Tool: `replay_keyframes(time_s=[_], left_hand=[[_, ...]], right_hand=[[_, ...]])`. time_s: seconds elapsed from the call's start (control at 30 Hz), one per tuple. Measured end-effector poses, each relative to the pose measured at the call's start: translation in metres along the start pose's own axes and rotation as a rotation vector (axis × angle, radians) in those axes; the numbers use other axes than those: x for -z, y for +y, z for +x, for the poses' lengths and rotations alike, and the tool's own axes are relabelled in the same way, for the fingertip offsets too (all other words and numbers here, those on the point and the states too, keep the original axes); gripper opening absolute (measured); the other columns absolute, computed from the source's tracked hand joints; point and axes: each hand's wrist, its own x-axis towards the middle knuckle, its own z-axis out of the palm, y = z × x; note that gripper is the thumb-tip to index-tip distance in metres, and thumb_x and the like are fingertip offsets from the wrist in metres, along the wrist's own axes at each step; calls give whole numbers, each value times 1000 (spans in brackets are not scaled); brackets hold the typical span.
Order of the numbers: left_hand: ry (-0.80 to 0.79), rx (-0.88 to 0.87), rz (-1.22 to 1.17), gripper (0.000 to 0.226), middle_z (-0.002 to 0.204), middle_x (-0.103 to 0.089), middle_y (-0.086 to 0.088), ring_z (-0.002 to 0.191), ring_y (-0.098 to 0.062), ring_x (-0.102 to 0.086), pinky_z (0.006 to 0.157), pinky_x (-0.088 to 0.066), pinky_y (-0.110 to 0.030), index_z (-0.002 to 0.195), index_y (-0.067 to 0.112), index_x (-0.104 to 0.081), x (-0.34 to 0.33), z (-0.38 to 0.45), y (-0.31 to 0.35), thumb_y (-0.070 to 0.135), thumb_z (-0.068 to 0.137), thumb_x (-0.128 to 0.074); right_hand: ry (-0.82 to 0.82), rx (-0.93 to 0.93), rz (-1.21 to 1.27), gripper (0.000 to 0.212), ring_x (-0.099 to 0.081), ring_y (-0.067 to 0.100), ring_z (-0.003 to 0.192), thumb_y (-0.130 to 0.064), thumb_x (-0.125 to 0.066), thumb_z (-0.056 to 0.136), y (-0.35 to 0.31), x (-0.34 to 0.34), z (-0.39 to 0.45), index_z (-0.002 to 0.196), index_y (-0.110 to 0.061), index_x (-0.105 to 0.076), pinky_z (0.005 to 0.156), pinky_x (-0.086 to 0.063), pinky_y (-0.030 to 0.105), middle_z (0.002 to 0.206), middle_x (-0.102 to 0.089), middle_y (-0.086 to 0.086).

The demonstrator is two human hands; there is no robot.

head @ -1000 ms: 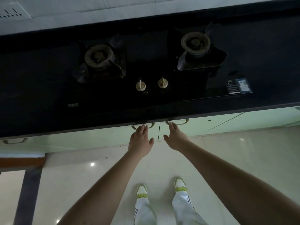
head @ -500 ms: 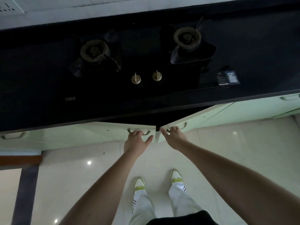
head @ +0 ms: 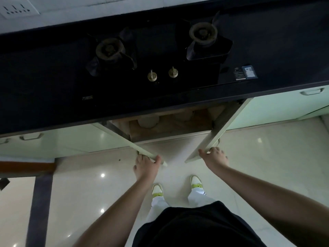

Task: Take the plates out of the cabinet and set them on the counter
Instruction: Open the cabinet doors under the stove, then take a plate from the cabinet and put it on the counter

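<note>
The cabinet (head: 170, 129) under the black counter (head: 53, 77) stands open, both pale green doors swung out toward me. My left hand (head: 146, 165) grips the free edge of the left door (head: 131, 145). My right hand (head: 214, 157) holds the free edge of the right door (head: 219, 132). Inside on the wooden shelf I see pale round shapes, one plate stack (head: 148, 121) at the left and another plate stack (head: 183, 114) further right, mostly hidden under the counter's edge.
A two-burner gas hob (head: 156, 56) with two brass knobs (head: 162, 74) fills the counter above the cabinet. Closed green cabinet doors (head: 284, 107) flank the open one. My feet (head: 178, 186) stand on a glossy tiled floor. A wall socket (head: 17, 8) sits at top left.
Both doors have swung from shut to wide open, pulled apart by my hands. The cabinet's inside and the pale round shapes have come into view.
</note>
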Motion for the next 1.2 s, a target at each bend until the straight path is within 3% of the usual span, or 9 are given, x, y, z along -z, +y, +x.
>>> replay_keyframes(time_s=[0.1,0.2,0.3,0.47,0.53,0.67,0.87,1.0,1.2], left_hand=[[53,157,-209,90,162,-1,-18,149,-27,-1,119,-10,-43,152,3,-9,-4,-26,2,44,86,-54],[181,-112,-26,90,164,9,-16,151,-26,7,121,2,-40,155,8,6,-3,-33,-14,38,86,-44],[136,-388,332,68,165,-6,-8,150,-21,9,118,7,-41,156,17,-14,-1,-19,-34,32,94,-37],[-141,-667,707,40,135,-59,-2,135,-21,-40,116,-13,-38,124,20,-61,13,4,-46,31,99,-32],[-240,-699,810,41,117,-68,1,116,-22,-54,104,-26,-35,107,22,-67,24,10,-44,37,98,-30],[-269,-672,925,52,122,-66,-2,115,-22,-54,98,-33,-39,113,22,-67,25,10,-42,46,101,-22],[-200,-623,883,58,125,-64,-3,119,-22,-50,103,-29,-40,116,24,-67,16,6,-40,49,102,-17],[-157,-587,879,54,132,-60,-2,127,-22,-43,111,-21,-43,120,25,-67,13,5,-42,45,102,-20],[-66,-512,841,49,136,-58,-4,134,-23,-41,118,-9,-44,119,21,-67,8,-10,-48,35,102,-24]], right_hand=[[103,12,86,85,-21,29,143,-48,-52,90,9,1,-17,151,-4,-12,117,-21,40,157,-18,13],[182,142,10,90,-3,24,149,-29,-52,90,21,3,-23,152,-9,9,122,-5,36,163,2,8],[192,404,-339,83,9,21,149,-11,-43,89,37,3,-20,154,-14,8,120,8,34,164,6,6],[-26,645,-837,43,-49,32,121,-12,-35,94,71,7,-14,134,-4,-49,116,-18,41,126,-59,14],[-53,603,-947,36,-54,31,111,-14,-37,94,80,12,-16,121,-5,-58,110,-27,38,116,-63,12],[-99,376,-1096,37,-51,29,115,-23,-39,96,87,17,-14,125,-8,-58,103,-31,38,124,-61,10],[-159,93,-1052,45,-47,30,120,-30,-39,96,99,25,-7,134,-9,-48,105,-29,48,134,-51,15],[-141,127,-996,42,-48,26,118,-30,-37,98,105,37,7,133,-13,-52,100,-32,37,132,-53,11],[-67,343,-814,44,-47,28,120,-39,-35,99,73,46,17,130,-12,-50,102,-33,40,132,-53,11]])
